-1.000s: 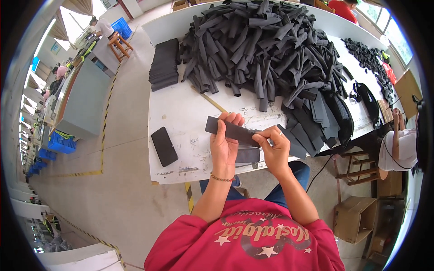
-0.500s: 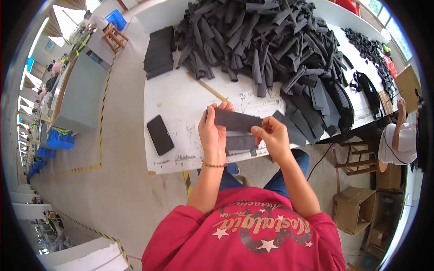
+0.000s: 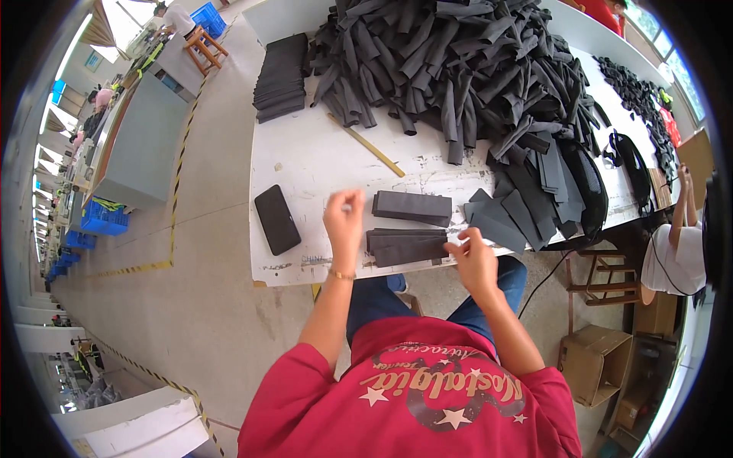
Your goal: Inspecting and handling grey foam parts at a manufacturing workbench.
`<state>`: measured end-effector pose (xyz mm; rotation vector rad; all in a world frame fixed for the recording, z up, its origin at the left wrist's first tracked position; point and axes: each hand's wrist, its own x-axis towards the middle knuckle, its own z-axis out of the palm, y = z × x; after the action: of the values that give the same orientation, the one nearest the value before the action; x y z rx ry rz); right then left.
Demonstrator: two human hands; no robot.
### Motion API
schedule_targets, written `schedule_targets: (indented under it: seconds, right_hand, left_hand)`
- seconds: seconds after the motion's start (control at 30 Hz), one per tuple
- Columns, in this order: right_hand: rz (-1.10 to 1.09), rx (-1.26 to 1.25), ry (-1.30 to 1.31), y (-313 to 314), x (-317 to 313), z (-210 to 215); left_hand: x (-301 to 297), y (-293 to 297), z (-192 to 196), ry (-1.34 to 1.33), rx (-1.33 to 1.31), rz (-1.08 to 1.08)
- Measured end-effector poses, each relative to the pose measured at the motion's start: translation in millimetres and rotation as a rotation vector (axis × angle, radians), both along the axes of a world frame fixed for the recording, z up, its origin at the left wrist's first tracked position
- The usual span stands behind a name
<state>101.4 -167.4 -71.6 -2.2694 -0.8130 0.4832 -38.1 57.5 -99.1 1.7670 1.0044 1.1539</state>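
Two small stacks of dark grey fabric strips lie one behind the other near the table's front edge. My right hand [image 3: 475, 258] is at the right end of the nearer stack [image 3: 408, 250]. Its thumb and fingers are apart, with the fingertips at the corner of the strips. The top strip there lies slightly askew. Over the table, left of the stacks, my left hand [image 3: 343, 220] is raised with bent fingers, blurred by motion. No strip shows in it. The farther stack [image 3: 412, 208] rests untouched by either hand. A black phone [image 3: 277, 220] lies to the left.
A large heap of dark strips [image 3: 450, 69] covers the table's back. At its left stands a neat stack [image 3: 281, 80]. A yellowish stick [image 3: 366, 145] lies mid-table. Flat dark pieces [image 3: 508, 217] and a black mesh item [image 3: 586, 183] lie to the right. A co-worker [image 3: 676, 252] sits at the right.
The strips held in both hands now lie on the table as the farther stack. My left hand has drawn back to the left, and my right hand has lowered to the nearer stack.
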Motion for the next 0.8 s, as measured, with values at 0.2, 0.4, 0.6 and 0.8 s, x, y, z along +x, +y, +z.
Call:
schedule_targets:
  seconds: [0.2,0.4,0.6,0.8]
  right_hand:
    - [0.109,-0.097,-0.619,-37,52,-15]
    - [0.478,-0.353,-0.928,-43,58,-30]
    - [0.508,-0.245,-0.777,-45,70,-32]
    - [0.101,0.342,-0.64,-8,78,18]
  left_hand:
    - [114,95,7,-0.088,-0.323,-0.181]
    - [201,106,-22,0.267,-0.071,-0.02]
    - [205,104,-25,0.011,-0.538,-0.09]
    - [135,68,-1,-0.556,-1.122,-0.507]
